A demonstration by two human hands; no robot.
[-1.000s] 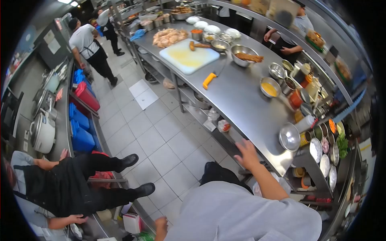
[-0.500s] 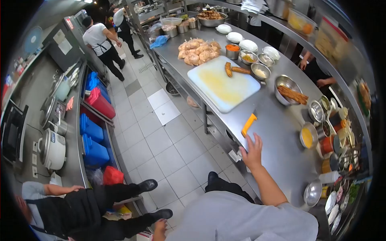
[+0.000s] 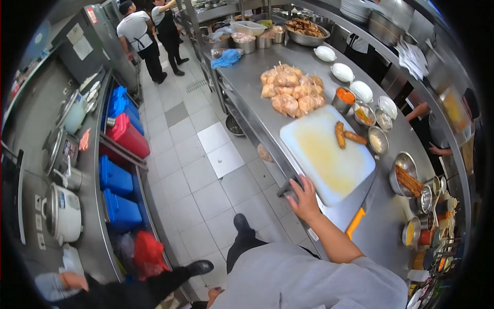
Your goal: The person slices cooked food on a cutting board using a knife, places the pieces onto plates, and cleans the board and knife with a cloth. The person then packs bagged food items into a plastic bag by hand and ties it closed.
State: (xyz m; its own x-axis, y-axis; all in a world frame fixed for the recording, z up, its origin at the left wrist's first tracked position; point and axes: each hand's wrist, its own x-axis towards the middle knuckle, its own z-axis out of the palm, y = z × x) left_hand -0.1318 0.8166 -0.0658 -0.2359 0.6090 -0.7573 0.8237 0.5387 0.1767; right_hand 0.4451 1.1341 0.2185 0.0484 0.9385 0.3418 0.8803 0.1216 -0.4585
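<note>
My right hand (image 3: pixel 303 202) is open, its fingers apart, at the table's edge beside the near left corner of a white cutting board (image 3: pixel 309 154). Whether the fingertips touch the board I cannot tell. Yellow stain covers the board's middle, and two browned, roll-shaped pieces of food (image 3: pixel 340 135) lie on its far right part. A knife with an orange handle (image 3: pixel 355 222) rests on the steel table to the right of my right hand, blade pointing away beside the board. Low in view my left hand (image 3: pixel 215 294) shows only partly beside my grey shirt; its fingers are unclear.
Bagged portions of pale food (image 3: pixel 293 90) are piled beyond the board. Small metal bowls, white dishes (image 3: pixel 362 91) and a large bowl with browned strips (image 3: pixel 409 181) line the right side. A person's leg (image 3: pixel 180 272) reaches into the tiled aisle at left; two people stand farther along.
My view has moved forward along the table. My right hand has gone from near the knife handle to beside the cutting board. The knife still lies on the table.
</note>
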